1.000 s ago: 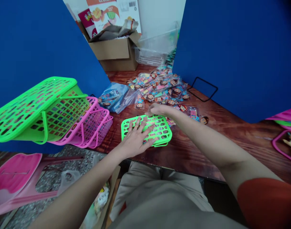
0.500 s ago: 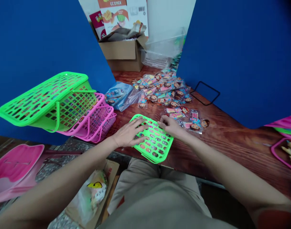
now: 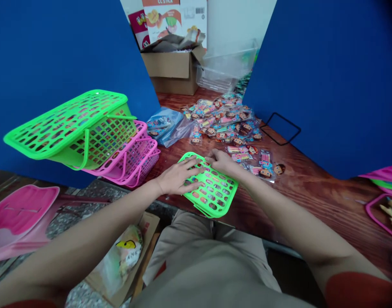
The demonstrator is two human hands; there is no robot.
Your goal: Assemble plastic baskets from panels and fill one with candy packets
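Resting flat with spread fingers on a small green basket (image 3: pixel 212 188) at the near edge of the bench (image 3: pixel 324 196), the left hand (image 3: pixel 176 174) grasps nothing; the right hand (image 3: pixel 220 161) curls its grip at the basket's far rim, any pinch hidden. Pressing unevenly so near that edge could tip the basket off the bench.

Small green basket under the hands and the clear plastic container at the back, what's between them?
In the head view, a heap of clear-wrapped packets lies between the basket and the container, with the right hand at the basket's far edge.
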